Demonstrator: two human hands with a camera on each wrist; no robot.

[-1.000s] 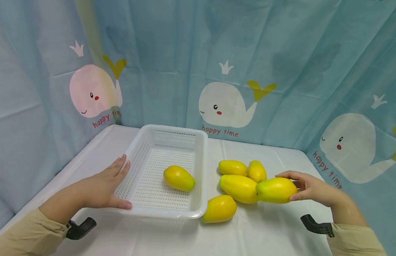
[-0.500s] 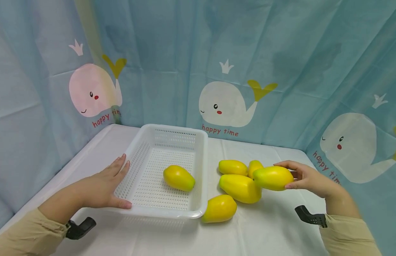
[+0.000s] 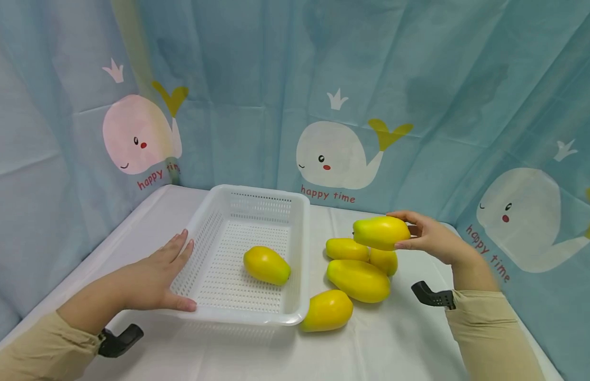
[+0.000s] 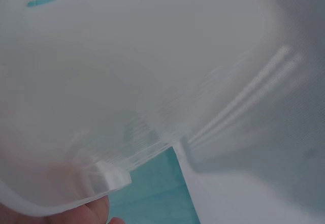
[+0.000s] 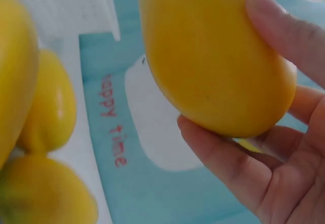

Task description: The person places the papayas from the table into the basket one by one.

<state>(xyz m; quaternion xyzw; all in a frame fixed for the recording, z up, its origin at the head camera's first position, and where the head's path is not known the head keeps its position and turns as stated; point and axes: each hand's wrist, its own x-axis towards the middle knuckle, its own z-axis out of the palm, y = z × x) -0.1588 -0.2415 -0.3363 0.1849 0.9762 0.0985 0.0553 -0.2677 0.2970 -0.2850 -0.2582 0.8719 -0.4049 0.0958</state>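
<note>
My right hand (image 3: pixel 430 238) holds a yellow papaya (image 3: pixel 381 232) with a greenish tip, raised over the far end of a papaya group. In the right wrist view, thumb and fingers wrap the blunt end of that papaya (image 5: pixel 218 56). My left hand (image 3: pixel 149 280) rests with spread, straight fingers on the left rim of a white perforated plastic basket (image 3: pixel 256 317). One papaya (image 3: pixel 266 265) lies inside the basket. The left wrist view shows mostly the basket's translucent wall (image 4: pixel 111 71), with fingertips at its edge.
Right of the basket lie several papayas, among them a long one (image 3: pixel 359 280), and another (image 3: pixel 327 311) close by the basket's near right corner. A white cloth (image 3: pixel 395 344) covers the table. A blue whale-print curtain (image 3: pixel 247 106) hangs behind and at the sides.
My right hand has carried its papaya up, away from me and to the left, from beside the long papaya to above the far ones. The left hand and basket stay put.
</note>
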